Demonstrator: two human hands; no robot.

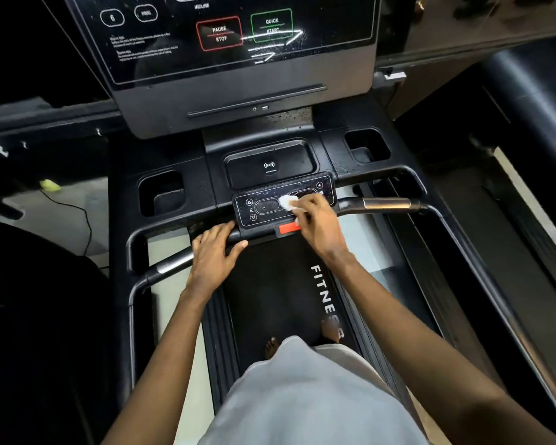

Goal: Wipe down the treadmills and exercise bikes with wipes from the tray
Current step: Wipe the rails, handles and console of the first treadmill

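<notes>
Fingers of the right hand [315,220] are bunched around a small white wipe [287,201], pressing it flat onto the small control panel [264,207] at the middle of the treadmill [379,162]; the wipe sits near the panel's centre, between its arrow buttons and its plus button. Just below the panel a red safety clip [288,228] shows, partly covered by that hand. To the panel's lower left, the left hand [214,255] lies palm down on the front handlebar [170,264], fingers spread and loosely curled over the bar, holding nothing else. Above the panel lies a shallow charging tray [270,162], with a cup holder [162,194] to the panel's left and another to its upper right. Further above the panel stands the big console screen [238,36], with PAUSE STOP and QUICK START boxes and wet streaks. Below the panel runs the black belt [270,300], lettered FITNESS, where the person's bare feet stand.
</notes>
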